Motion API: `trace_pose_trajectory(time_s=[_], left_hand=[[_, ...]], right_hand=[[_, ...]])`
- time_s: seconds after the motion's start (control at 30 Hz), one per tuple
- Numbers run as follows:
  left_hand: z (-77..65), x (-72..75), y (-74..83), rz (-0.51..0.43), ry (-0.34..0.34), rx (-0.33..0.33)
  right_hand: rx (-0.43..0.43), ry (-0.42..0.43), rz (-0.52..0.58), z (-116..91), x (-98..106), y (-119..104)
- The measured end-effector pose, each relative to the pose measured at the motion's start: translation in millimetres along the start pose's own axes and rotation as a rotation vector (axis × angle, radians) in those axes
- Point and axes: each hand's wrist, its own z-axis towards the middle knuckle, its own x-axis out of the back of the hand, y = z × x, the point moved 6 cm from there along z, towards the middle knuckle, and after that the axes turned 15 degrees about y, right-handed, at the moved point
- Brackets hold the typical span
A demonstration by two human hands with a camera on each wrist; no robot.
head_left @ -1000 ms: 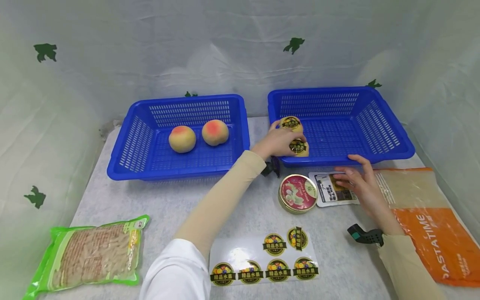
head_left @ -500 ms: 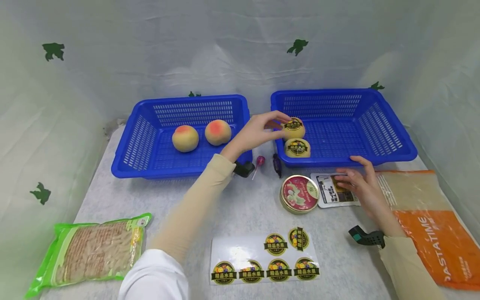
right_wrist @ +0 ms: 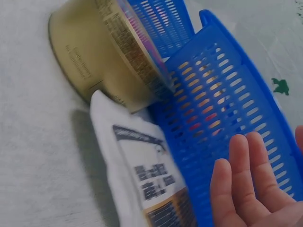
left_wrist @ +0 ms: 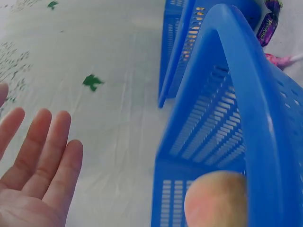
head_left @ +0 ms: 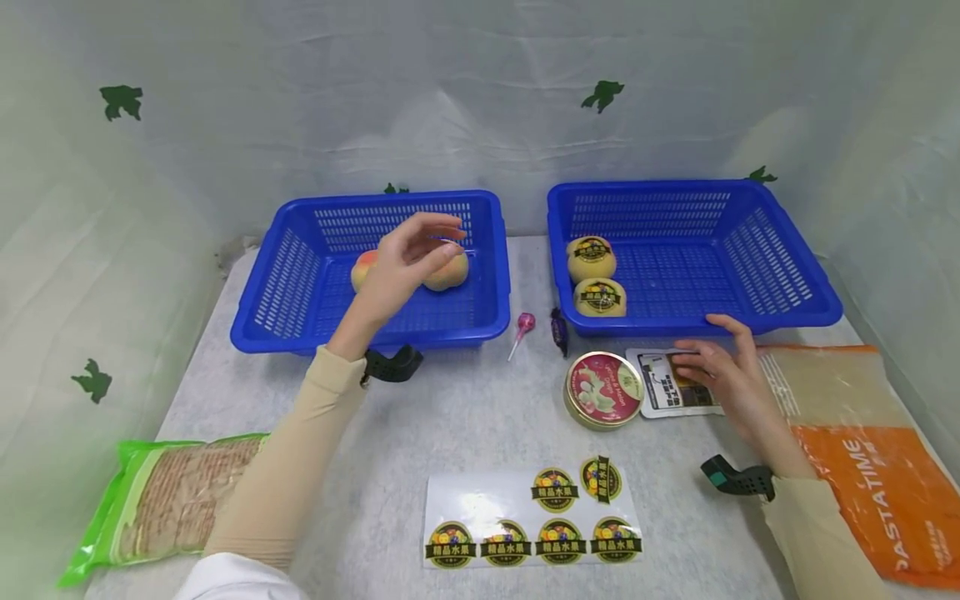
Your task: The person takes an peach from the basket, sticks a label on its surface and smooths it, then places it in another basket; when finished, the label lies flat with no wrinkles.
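My left hand (head_left: 408, 262) hovers over the left blue basket (head_left: 255, 321), its fingers loosely bent and holding nothing. Below it lie two peaches, the right peach (head_left: 448, 271) and the left peach (head_left: 363, 268), both partly hidden by the hand. In the left wrist view the fingers (left_wrist: 57, 137) are spread beside the basket. My right hand (head_left: 723, 371) is held relaxed near the front rim of the right blue basket (head_left: 806, 317), over a white pouch (head_left: 656, 387), with nothing in its grasp. Two peaches with round black-and-gold labels, the back peach (head_left: 591, 260) and the front peach (head_left: 600, 297), sit in that basket's left end.
A sticker sheet (head_left: 480, 504) with several round labels lies at the front. A round candy tin (head_left: 603, 390), a lollipop (head_left: 525, 323) and a purple-wrapped candy (head_left: 558, 329) sit mid-table. An orange pasta bag (head_left: 877, 483) lies right, a green-edged food bag (head_left: 176, 500) left.
My left hand has let go of the labelled peach in the right basket and moved left over the other basket. The right hand has stayed in place.
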Motion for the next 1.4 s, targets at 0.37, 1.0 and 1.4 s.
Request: trace_pose_trajectory(time_s=[0.37, 1.0, 1.4], left_hand=[[-46.0, 58.0, -7.3, -0.086, 0.184, 0.129], [-123.1, 96.9, -68.7, -0.069, 0.359, 0.254], [-117.6, 79.0, -60.7, 0.242, 0.468, 0.147]], right_hand=[[0.021, -0.121, -0.114, 9, -36, -13], [0.033, -0.389, -0.273, 77, -222, -33], [-0.139, -0.328, -0.326, 132, -282, 12]])
